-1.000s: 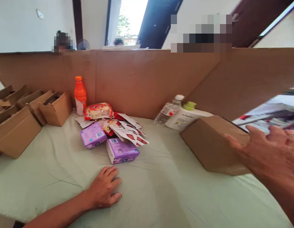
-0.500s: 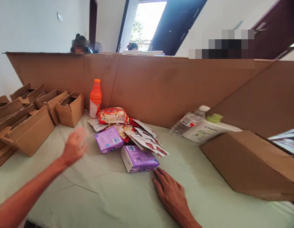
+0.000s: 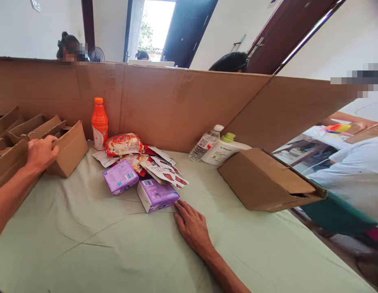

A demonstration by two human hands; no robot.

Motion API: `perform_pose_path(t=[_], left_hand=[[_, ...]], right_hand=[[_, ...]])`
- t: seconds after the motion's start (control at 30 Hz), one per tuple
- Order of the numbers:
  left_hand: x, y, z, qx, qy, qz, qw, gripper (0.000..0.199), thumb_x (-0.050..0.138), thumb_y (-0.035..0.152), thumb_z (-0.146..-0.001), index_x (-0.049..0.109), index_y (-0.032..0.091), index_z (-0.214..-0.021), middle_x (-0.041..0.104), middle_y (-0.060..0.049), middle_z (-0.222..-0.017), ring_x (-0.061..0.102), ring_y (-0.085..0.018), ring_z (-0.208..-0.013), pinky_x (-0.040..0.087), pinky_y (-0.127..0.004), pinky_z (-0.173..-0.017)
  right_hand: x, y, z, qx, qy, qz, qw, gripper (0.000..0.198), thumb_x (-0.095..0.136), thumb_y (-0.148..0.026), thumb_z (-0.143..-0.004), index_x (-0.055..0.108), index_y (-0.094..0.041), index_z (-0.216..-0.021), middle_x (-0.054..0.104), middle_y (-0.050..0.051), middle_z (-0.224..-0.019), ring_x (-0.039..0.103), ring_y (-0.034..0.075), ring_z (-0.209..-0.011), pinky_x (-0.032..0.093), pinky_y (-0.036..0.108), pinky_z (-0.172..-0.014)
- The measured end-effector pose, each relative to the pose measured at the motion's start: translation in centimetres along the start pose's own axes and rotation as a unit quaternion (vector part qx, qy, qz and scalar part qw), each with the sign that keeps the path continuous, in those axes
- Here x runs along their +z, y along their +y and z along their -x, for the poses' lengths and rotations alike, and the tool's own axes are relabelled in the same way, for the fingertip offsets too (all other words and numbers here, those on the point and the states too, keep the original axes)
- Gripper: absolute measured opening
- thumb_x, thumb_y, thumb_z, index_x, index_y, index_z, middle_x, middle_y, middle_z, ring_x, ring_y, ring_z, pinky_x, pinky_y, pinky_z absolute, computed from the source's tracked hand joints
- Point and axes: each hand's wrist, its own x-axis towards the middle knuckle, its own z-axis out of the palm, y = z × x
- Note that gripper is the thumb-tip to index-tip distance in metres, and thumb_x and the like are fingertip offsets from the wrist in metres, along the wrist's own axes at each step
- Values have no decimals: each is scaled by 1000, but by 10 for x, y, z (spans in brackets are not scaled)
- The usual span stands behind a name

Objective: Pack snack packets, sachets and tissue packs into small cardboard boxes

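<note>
My left hand (image 3: 42, 154) is at the cardboard boxes on the left, its fingers hooked over the near edge of a small open cardboard box (image 3: 71, 152). The fingertips are hidden inside the box. My right hand (image 3: 193, 226) lies flat on the cloth with fingers stretched out, their tips beside the corner of a purple tissue pack (image 3: 160, 195). Another purple tissue pack (image 3: 120, 177) leans on a pile of snack packets. On that pile are a red and clear food bag (image 3: 124, 144) and white and dark red packets (image 3: 166, 173).
An orange-capped juice bottle (image 3: 99, 124) stands behind the pile. A clear water bottle (image 3: 205, 144) and a white bottle with green cap (image 3: 223, 150) lean near a closed cardboard box (image 3: 262, 179). A cardboard screen (image 3: 176, 106) borders the table; people are beyond it.
My left hand has moved left from above the cloth onto the small cardboard box. My right hand stays by the tissue pack. The view has turned to the right.
</note>
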Motion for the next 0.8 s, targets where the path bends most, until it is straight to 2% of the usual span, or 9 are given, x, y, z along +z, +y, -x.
perform_pose_path(t=[0.07, 0.13, 0.23, 0.33, 0.4, 0.47, 0.6, 0.67, 0.8], left_hand=[[-23, 5, 38, 3, 17, -17, 1000, 37, 45, 45, -92, 72, 21, -94, 74, 3, -79, 72, -24, -93, 27, -56, -123], [-52, 13, 87, 35, 23, -26, 999, 30, 49, 48, -89, 70, 28, -94, 73, 4, -82, 69, -22, -84, 29, -55, -123], [-94, 35, 160, 74, 2, -3, 997, 18, 57, 44, -88, 69, 36, -98, 72, 7, -99, 67, -23, -92, 30, -53, -125], [-124, 70, 207, 94, -16, 46, 994, 17, 59, 30, -88, 69, 38, -98, 72, 11, -96, 68, -21, -95, 35, -48, -124], [-134, 95, 217, 140, -42, 66, 987, 21, 60, 20, -87, 70, 35, -98, 73, 10, -89, 71, -19, -94, 37, -45, -123], [-135, 114, 217, 178, -81, 78, 978, 25, 60, 13, -87, 69, 32, -99, 75, 7, -88, 72, -20, -96, 39, -48, -121], [-118, 133, 206, 180, -116, 134, 968, 33, 55, 5, -88, 67, 31, -105, 76, 3, -90, 71, -22, -104, 42, -56, -117], [-104, 136, 197, 196, -126, 169, 958, 34, 53, 4, -88, 66, 30, -105, 75, 3, -89, 70, -20, -107, 43, -53, -118], [-74, 140, 177, 241, -124, 210, 939, 32, 53, 1, -88, 64, 27, -105, 72, 1, -90, 68, -19, -110, 42, -49, -120]], right_hand=[[-1, -2, -1, 0, 2, 4, 1000, 45, 37, -32, -99, 68, -20, -129, 64, 13, -141, 57, 28, -130, 45, 48, -104], [-2, -3, -1, -1, 6, 5, 1000, 44, 37, -32, -99, 68, -19, -128, 65, 13, -140, 57, 28, -130, 44, 47, -104], [-1, -3, -1, -3, 8, -9, 1000, 44, 37, -32, -98, 68, -18, -127, 65, 14, -138, 58, 29, -129, 45, 47, -103], [-1, 1, 1, 14, 5, -47, 999, 45, 38, -36, -98, 68, -18, -125, 65, 16, -137, 58, 30, -128, 46, 48, -101], [-4, 5, 2, 39, 25, -92, 995, 46, 39, -42, -97, 69, -18, -121, 63, 17, -138, 58, 31, -127, 46, 52, -101], [-13, 7, 6, 67, 76, -161, 982, 47, 39, -46, -96, 70, -17, -116, 64, 19, -136, 58, 33, -126, 45, 55, -104], [-51, -9, 24, 119, 166, -294, 934, 41, 46, -48, -96, 70, -19, -110, 67, 17, -131, 61, 31, -124, 44, 54, -108], [-74, -26, 36, 113, 153, -334, 923, 36, 52, -49, -95, 71, -21, -107, 69, 15, -129, 63, 30, -123, 45, 53, -109], [-101, -71, 47, 69, 51, -423, 902, 36, 53, -51, -97, 75, -25, -108, 74, 10, -123, 67, 28, -118, 52, 46, -104]])
